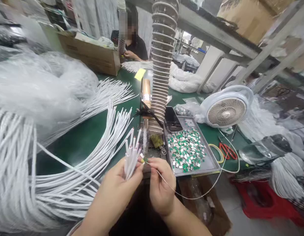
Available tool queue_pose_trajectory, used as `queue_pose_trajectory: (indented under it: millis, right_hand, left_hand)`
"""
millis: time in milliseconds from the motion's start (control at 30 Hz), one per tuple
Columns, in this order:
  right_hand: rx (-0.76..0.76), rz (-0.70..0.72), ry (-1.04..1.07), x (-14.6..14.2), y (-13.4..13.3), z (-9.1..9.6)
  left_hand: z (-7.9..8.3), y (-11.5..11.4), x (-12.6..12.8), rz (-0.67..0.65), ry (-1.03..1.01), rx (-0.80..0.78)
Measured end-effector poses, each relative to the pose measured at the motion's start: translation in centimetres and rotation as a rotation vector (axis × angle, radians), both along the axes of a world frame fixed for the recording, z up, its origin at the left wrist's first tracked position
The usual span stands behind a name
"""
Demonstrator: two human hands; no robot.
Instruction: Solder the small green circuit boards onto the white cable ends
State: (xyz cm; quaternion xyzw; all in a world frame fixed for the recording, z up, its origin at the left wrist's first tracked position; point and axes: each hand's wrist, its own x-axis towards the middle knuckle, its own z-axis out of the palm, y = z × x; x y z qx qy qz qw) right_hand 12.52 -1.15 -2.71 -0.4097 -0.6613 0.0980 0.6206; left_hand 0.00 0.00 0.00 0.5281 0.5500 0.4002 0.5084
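My left hand point(121, 183) is closed around a bunch of white cables point(132, 159), whose cut ends point up with pinkish wire tips. At its thumb and fingertip sits a small green-and-metal connector point(145, 159), partly hidden by the fingers. My right hand point(163, 183) pinches a thin silvery solder wire point(181, 196) close to that connector, and the fingertips of both hands nearly meet. Just above them, a wooden-handled soldering iron point(146, 90) is fixed upright, tip down. Beside the tip lies a yellowish sponge point(156, 141).
A grey tray point(211, 165) of small green-and-metal connectors and a black phone point(172, 119) stand right. Behind are a ribbed hose point(164, 62) and fan point(227, 109). White cable bundles point(75, 177) cover the left. Red-handled pliers point(227, 150) lie right. A person point(137, 46) sits opposite.
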Motion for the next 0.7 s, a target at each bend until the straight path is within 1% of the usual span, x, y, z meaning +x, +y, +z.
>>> queue_pose_trajectory:
  millis: [267, 533, 633, 700]
  right_hand:
    - [0.003, -0.019, 0.012, -0.2, -0.2, 0.1]
    - [-0.046, -0.012, -0.005, 0.1, -0.8, -0.1]
    - [-0.047, -0.030, -0.023, 0.2, -0.9, -0.3]
    - [-0.040, -0.024, -0.036, 0.2, -1.0, -0.3]
  left_hand:
    - [0.0, 0.1, 0.0, 0.015, 0.040, 0.026]
    - [-0.6, -0.2, 0.1, 0.024, 0.018, -0.016]
    - [-1.0, -0.4, 0.0, -0.003, -0.001, -0.004]
    - [-1.2, -0.6, -0.2, -0.050, -0.015, 0.013]
